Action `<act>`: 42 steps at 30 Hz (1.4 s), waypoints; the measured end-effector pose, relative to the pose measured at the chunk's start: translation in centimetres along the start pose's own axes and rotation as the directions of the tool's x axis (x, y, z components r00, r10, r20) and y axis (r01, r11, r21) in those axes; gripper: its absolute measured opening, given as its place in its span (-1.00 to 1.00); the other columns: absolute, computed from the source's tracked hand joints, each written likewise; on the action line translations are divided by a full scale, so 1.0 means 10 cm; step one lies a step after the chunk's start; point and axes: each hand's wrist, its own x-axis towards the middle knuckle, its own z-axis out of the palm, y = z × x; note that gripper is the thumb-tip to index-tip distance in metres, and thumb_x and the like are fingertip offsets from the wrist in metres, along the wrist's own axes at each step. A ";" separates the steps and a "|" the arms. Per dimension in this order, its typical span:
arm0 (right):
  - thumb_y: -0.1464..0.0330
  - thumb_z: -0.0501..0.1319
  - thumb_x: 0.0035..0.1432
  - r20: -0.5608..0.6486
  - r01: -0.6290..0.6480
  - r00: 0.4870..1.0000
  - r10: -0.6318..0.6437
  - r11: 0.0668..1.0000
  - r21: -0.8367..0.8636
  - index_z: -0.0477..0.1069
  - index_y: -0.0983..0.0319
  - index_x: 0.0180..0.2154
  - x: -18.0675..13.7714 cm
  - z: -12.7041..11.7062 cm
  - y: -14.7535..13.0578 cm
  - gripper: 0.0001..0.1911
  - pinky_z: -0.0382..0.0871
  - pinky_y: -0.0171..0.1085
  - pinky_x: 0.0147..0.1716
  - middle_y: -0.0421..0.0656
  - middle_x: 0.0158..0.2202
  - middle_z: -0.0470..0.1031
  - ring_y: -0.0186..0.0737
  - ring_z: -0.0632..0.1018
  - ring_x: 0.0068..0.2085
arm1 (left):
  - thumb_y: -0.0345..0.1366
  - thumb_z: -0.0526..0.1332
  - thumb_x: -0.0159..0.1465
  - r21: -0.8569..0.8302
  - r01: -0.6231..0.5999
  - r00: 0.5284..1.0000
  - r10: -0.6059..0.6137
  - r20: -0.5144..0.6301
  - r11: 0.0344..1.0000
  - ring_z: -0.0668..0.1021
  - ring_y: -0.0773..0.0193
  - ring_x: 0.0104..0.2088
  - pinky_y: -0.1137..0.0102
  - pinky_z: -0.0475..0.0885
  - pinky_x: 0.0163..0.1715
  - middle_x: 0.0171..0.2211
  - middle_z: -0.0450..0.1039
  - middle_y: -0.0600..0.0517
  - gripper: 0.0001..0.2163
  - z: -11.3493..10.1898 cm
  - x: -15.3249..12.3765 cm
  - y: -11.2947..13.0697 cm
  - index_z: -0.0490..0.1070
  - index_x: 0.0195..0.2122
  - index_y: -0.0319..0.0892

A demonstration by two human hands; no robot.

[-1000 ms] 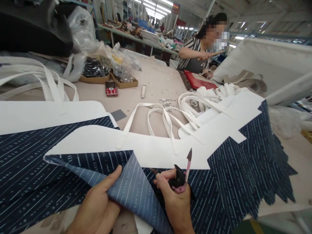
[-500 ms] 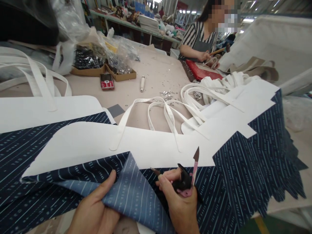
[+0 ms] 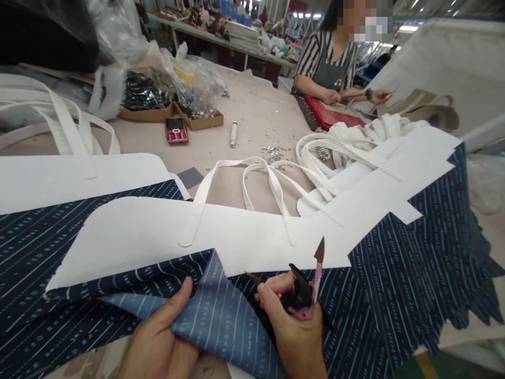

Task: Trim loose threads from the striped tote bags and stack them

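My left hand point(image 3: 161, 331) is closed on a navy striped fabric panel point(image 3: 158, 273), thumb on top and fingers beneath. The panel's corner is folded up, showing its paler blue underside point(image 3: 221, 310). In my right hand point(image 3: 294, 331) is a pair of scissors point(image 3: 302, 297) with pink, black-wrapped handles, one pointed blade sticking up. A dark pointed tip point(image 3: 253, 276) shows by the thumb and forefinger; whether it belongs to the scissors I cannot tell. Above both hands lies a white panel point(image 3: 236, 231) with white strap handles point(image 3: 201, 205) attached.
More white-and-navy panels lie at left point(image 3: 79, 179) and in a fanned stack point(image 3: 410, 263) at right. Farther back are a red phone point(image 3: 176, 130), a white-handled tool point(image 3: 234, 135), small metal pieces point(image 3: 274, 154) and boxes point(image 3: 203, 122). A co-worker point(image 3: 327, 66) holds a hammer point(image 3: 355, 95).
The whole view has shifted slightly to the right. My hands keep their hold on the fabric and the scissors. The co-worker's hands have moved apart, with the hammer lower.
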 end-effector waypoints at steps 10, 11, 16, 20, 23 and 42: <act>0.37 0.33 0.09 -0.081 -0.002 0.997 0.015 0.987 0.160 0.36 0.20 -0.57 0.00 0.11 -0.10 -0.76 0.45 -0.26 -0.44 -0.22 -0.54 0.44 -0.23 0.51 -0.46 | -0.25 0.15 0.35 -0.133 0.086 0.994 -0.093 -0.051 0.987 0.58 0.02 0.05 0.10 0.44 0.13 -0.05 0.63 -0.09 -0.69 0.02 -0.02 0.01 0.52 0.06 -0.17; 0.37 0.33 0.09 -0.081 0.001 0.997 0.015 0.979 0.203 0.36 0.19 -0.57 0.00 0.08 -0.08 -0.75 0.46 -0.23 -0.41 -0.23 -0.54 0.43 -0.22 0.51 -0.46 | -0.24 0.14 0.36 -0.143 0.091 0.994 -0.100 -0.055 0.986 0.58 0.03 0.06 0.11 0.44 0.13 -0.04 0.62 -0.10 -0.67 0.03 -0.03 0.02 0.51 0.08 -0.19; 0.37 0.35 0.11 -0.087 -0.015 0.995 0.041 0.959 0.283 0.39 0.18 -0.56 0.01 0.01 0.03 -0.75 0.48 -0.17 -0.36 -0.26 -0.53 0.40 -0.20 0.52 -0.44 | -0.28 0.18 0.34 -0.085 0.052 0.996 -0.057 -0.063 0.995 0.57 0.02 0.06 0.09 0.42 0.15 -0.08 0.64 -0.07 -0.70 0.01 -0.03 0.04 0.53 0.05 -0.17; 0.37 0.35 0.13 -0.087 0.006 0.996 0.022 0.951 0.310 0.40 0.18 -0.55 0.00 0.02 0.03 -0.75 0.49 -0.17 -0.34 -0.26 -0.53 0.39 -0.22 0.50 -0.41 | -0.32 0.12 0.37 -0.026 0.020 0.998 -0.022 -0.051 0.999 0.57 0.02 0.07 0.07 0.40 0.16 -0.06 0.63 -0.11 -0.70 -0.02 -0.02 0.03 0.52 0.06 -0.21; 0.37 0.36 0.11 -0.100 0.007 0.995 0.025 0.951 0.310 0.38 0.19 -0.56 -0.01 0.03 0.01 -0.74 0.49 -0.18 -0.36 -0.26 -0.54 0.39 -0.22 0.49 -0.42 | -0.36 0.17 0.33 0.027 -0.027 0.999 0.028 -0.024 0.999 0.56 -0.01 0.08 0.04 0.39 0.17 -0.03 0.61 -0.15 -0.69 -0.04 0.00 0.02 0.50 0.08 -0.23; 0.40 0.34 0.10 -0.079 0.080 0.995 -0.065 0.976 0.203 0.37 0.20 -0.57 0.03 0.07 -0.04 -0.75 0.46 -0.26 -0.42 -0.23 -0.54 0.44 -0.24 0.54 -0.46 | -0.22 0.33 0.19 0.161 0.003 0.994 -0.021 0.105 0.987 0.55 -0.07 0.08 0.10 0.48 0.10 0.00 0.60 -0.07 -0.55 -0.30 0.05 -0.01 0.47 0.13 -0.09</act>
